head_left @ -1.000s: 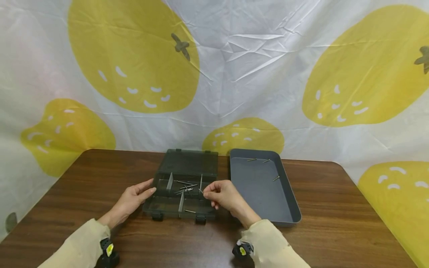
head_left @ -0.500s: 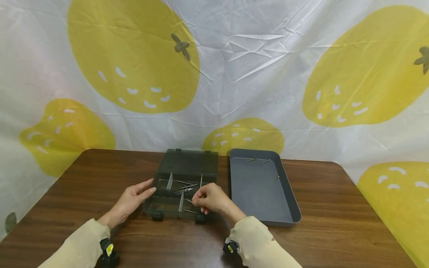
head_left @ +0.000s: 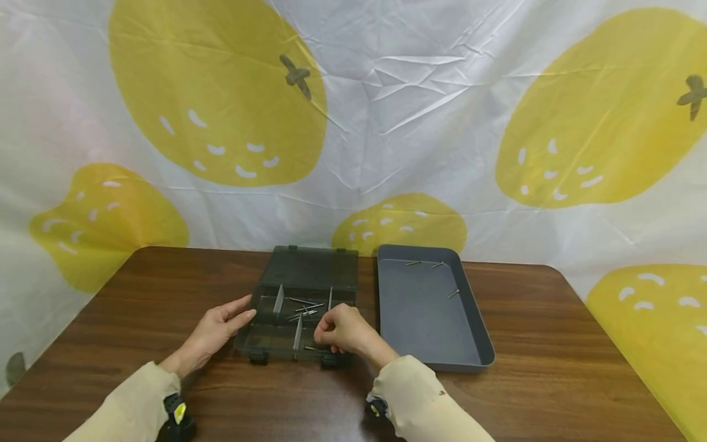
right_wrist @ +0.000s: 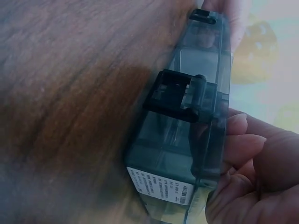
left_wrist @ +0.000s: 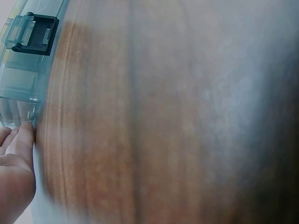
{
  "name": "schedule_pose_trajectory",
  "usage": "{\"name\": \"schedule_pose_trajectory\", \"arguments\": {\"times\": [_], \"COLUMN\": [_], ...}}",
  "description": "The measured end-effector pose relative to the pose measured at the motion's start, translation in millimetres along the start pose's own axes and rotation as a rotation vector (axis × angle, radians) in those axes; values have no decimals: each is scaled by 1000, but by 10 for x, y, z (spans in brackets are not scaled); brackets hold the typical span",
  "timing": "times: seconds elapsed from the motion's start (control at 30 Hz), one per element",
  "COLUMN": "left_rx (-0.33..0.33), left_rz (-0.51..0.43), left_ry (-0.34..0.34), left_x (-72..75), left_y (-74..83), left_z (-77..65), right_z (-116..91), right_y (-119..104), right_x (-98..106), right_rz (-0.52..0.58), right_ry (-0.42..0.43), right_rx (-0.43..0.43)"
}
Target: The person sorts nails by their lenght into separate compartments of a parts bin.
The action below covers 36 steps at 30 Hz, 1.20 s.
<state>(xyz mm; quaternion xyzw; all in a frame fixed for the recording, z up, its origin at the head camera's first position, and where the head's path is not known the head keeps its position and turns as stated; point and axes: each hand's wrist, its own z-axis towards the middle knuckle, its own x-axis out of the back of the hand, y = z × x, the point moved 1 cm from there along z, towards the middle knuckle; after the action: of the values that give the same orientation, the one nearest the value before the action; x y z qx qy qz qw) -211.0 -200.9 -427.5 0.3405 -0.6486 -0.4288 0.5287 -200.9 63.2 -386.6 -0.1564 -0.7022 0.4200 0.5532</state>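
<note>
A smoky translucent organizer box (head_left: 270,337) lies with its lid (head_left: 315,267) tipped back. Several thin silver screws (head_left: 306,309) are in its middle compartment, and one screw (head_left: 311,348) shows in the front right compartment. My right hand (head_left: 348,331) is over that front right compartment, fingers curled and thumb near the index fingertip. I cannot tell whether a screw is still between those fingertips. My left hand (head_left: 218,328), fingers fairly straight, rests against the box's left side; its fingertips (left_wrist: 25,133) meet the box wall in the left wrist view.
A grey tray (head_left: 436,362) stands to the right of the box, with 3 thin brass-coloured screws (head_left: 453,294) near its back and right side. Two black latches (head_left: 258,358) jut from the box's front. A patterned cloth (head_left: 386,123) hangs behind the wooden table (head_left: 552,344).
My right hand moved from beside the middle compartment leftward and toward the front, then slightly lower. The screw that showed at its fingertips is out of sight now. My left hand stayed put.
</note>
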Motion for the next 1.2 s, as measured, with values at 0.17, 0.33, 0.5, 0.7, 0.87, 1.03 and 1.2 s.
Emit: {"name": "schedule_pose_trajectory", "arguments": {"times": [0.17, 0.33, 0.5, 0.7, 0.87, 1.03, 1.2], "left_rx": [0, 3, 1, -1, -3, -10, -22], "left_rz": [-1, 2, 8, 18, 15, 15, 24], "left_ry": [2, -1, 2, 7, 12, 15, 20], "left_x": [-12, -16, -13, -10, -14, -24, -22], "left_y": [1, 4, 8, 5, -3, -12, 1], "left_z": [-1, -5, -5, -15, -16, -6, -5], "right_z": [-21, -51, -107, -228, -317, -380, -359], "right_y": [54, 141, 275, 543, 775, 936, 996], "right_x": [11, 113, 344, 670, 873, 983, 1041], "right_rz": [164, 506, 764, 959, 1013, 1051, 1087], "right_ry": [100, 251, 485, 740, 889, 1012, 1130], "right_rx": [-23, -81, -168, -279, -357, -425, -494]}}
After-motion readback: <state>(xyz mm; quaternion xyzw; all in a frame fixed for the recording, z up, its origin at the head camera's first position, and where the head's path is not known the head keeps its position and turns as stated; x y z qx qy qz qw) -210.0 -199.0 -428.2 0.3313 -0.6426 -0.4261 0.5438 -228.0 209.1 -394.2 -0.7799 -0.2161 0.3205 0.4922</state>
